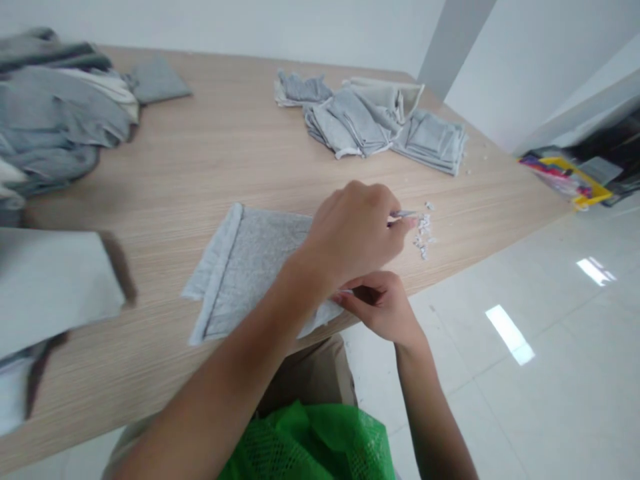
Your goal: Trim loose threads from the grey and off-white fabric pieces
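A grey fabric piece (265, 257) lies flat near the table's front edge, a rolled or folded seam along its left side. My left hand (353, 230) crosses over its right part, closed around a small metal tool (403, 214) with a pale pointed tip; most of that tool is hidden in the fingers, so its kind is unclear. Just below, my right hand (383, 305) pinches the near right edge of the fabric between thumb and fingers. Small white scraps (423, 233) are scattered on the table beyond my left fingertips.
Folded grey pieces (357, 123) lie at the back right. A heap of grey cloth (55, 113) fills the back left, a pale flat panel (55, 287) in front of it. A yellow-rimmed tray (575, 180) is at the far right. Green mesh material (310, 443) covers my lap.
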`<state>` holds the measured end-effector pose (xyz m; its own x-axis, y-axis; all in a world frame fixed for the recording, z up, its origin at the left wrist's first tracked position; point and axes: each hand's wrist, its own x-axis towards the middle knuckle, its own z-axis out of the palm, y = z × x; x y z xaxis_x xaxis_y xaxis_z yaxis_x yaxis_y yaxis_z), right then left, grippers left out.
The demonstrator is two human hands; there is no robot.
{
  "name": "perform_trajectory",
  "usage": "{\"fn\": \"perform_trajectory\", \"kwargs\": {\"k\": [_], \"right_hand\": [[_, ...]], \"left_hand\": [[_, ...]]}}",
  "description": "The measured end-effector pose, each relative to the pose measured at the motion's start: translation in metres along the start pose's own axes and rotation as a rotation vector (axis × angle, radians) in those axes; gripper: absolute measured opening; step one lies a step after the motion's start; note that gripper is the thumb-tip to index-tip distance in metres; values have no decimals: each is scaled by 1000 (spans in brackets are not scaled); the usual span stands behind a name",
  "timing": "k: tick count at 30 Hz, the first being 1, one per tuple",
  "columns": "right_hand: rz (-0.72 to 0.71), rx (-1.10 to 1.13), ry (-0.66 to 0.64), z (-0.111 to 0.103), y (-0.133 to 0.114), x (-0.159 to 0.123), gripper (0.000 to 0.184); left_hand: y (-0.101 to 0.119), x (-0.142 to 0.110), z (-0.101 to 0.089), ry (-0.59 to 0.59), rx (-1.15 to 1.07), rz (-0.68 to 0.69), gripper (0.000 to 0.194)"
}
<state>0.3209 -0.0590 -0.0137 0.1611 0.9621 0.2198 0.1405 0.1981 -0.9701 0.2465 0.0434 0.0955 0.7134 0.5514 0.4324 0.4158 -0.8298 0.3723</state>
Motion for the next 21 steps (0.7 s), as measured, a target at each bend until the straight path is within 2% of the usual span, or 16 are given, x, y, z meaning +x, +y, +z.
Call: {"fn": "perform_trajectory", "kwargs": {"k": [3,5,7,10,14,17,21], "right_hand": [[-6,-20,-1,-1,1,1,8],[-23,-48,4,-3,-1,2,9],[-29,-58,3,-4,-4,3,9],[-33,-32,-4,-5,-8,3,9],[-48,4,7,-4,-9,2,6],[-69,26,9,-3,-8,2,5],[-100,24,18,-2,-8,3,10]], "left_hand": [[5,5,-2,5,20,22,28],[-1,-12,-16,94,-27,17,26],[-12,-40,-33,153,-50,-25,21],[-33,-87,-47,71,-101,-91,24],[-49,-128,-43,-116,-248,-228,24],[-53,-134,-34,-172,-350,-304,22],[-58,-129,-26,-223,-386,-348,23]]}}
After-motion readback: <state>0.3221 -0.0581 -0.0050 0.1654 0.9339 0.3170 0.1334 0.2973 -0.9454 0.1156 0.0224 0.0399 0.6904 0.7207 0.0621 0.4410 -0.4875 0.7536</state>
